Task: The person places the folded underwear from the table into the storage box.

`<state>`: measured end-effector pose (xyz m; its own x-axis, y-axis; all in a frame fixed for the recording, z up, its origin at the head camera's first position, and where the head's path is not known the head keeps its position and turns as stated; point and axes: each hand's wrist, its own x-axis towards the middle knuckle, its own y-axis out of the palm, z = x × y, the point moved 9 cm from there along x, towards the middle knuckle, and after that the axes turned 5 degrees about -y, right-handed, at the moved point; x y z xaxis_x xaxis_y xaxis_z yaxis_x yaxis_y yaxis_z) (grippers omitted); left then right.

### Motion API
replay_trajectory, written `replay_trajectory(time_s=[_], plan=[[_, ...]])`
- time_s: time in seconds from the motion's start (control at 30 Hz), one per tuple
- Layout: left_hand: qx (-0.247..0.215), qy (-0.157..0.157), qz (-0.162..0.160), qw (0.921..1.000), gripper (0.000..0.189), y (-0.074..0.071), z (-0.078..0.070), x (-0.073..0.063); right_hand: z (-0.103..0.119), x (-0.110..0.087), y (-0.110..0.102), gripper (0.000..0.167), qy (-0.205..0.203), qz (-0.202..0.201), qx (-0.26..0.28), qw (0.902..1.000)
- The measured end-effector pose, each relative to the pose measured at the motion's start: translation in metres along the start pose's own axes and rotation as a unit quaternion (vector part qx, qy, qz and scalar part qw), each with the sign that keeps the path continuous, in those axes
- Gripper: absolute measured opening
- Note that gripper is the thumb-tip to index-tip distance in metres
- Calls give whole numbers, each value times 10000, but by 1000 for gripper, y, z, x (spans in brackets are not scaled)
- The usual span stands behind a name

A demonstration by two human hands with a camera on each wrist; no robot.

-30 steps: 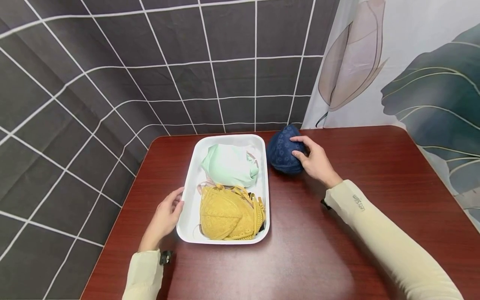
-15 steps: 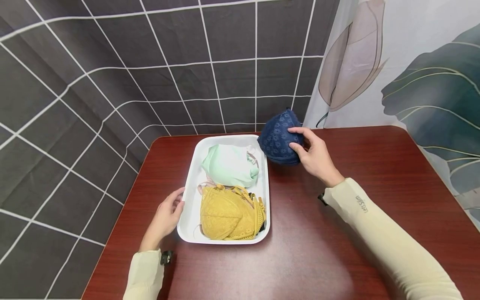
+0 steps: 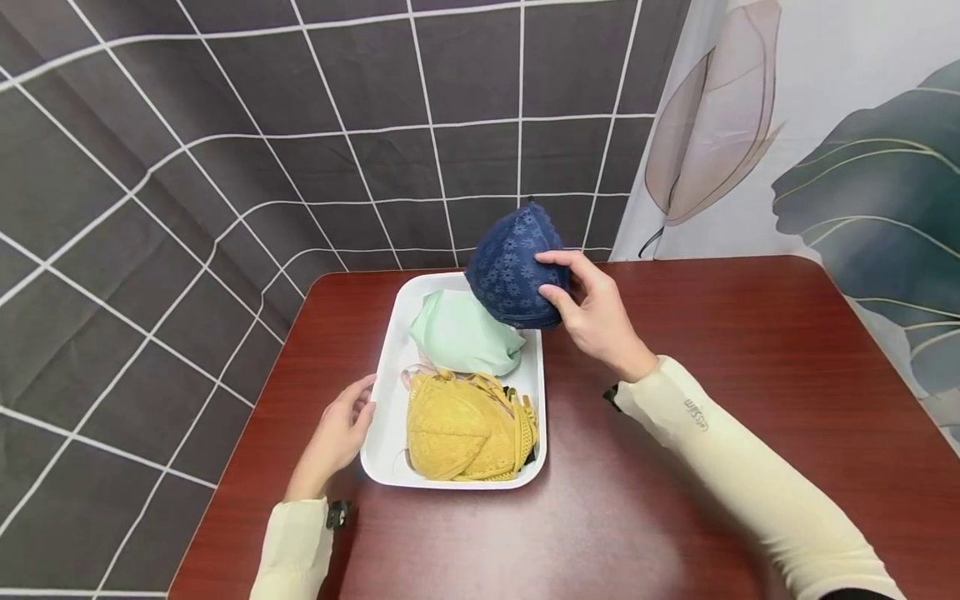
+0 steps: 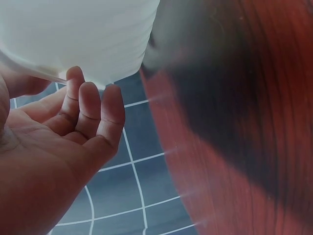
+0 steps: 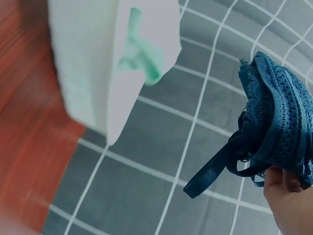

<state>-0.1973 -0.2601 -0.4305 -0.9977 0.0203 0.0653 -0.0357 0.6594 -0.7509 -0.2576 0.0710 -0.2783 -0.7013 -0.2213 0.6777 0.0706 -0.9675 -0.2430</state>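
Note:
My right hand [image 3: 596, 312] pinches a folded navy lace bra [image 3: 517, 271] by its right side, thumb and fingers around the edge. The bra is raised over the back right corner of the white tray [image 3: 382, 433]; in the right wrist view the bra's strap [image 5: 210, 176] hangs loose. Inside the tray a mint green bra [image 3: 461, 333] lies at the back and a mustard yellow lace bra [image 3: 450, 429] at the front. My left hand [image 3: 337, 429] rests at the tray's left side, its bent fingers [image 4: 89, 103] touching the rim from outside.
The tray stands on a reddish-brown wooden table [image 3: 720, 358]. A dark grey curtain [image 3: 465, 158] with white grid lines hangs behind and to the left. A pale leaf-print curtain [image 3: 750, 167] hangs at the back right.
My right hand has lifted the navy bra off the table and carried it left, over the tray's back right corner. My left hand has stayed at the tray's side.

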Motion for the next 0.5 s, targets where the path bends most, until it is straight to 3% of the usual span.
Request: replay_trajectory(time_s=[0.33, 0.5], plan=[[-21, -109, 54, 9999, 45, 1, 3, -2, 4, 7, 54, 36, -79, 475, 544, 9974], [-42, -80, 47, 9999, 44, 0, 0, -4, -32, 1, 80, 39, 52, 792, 521, 9955]])
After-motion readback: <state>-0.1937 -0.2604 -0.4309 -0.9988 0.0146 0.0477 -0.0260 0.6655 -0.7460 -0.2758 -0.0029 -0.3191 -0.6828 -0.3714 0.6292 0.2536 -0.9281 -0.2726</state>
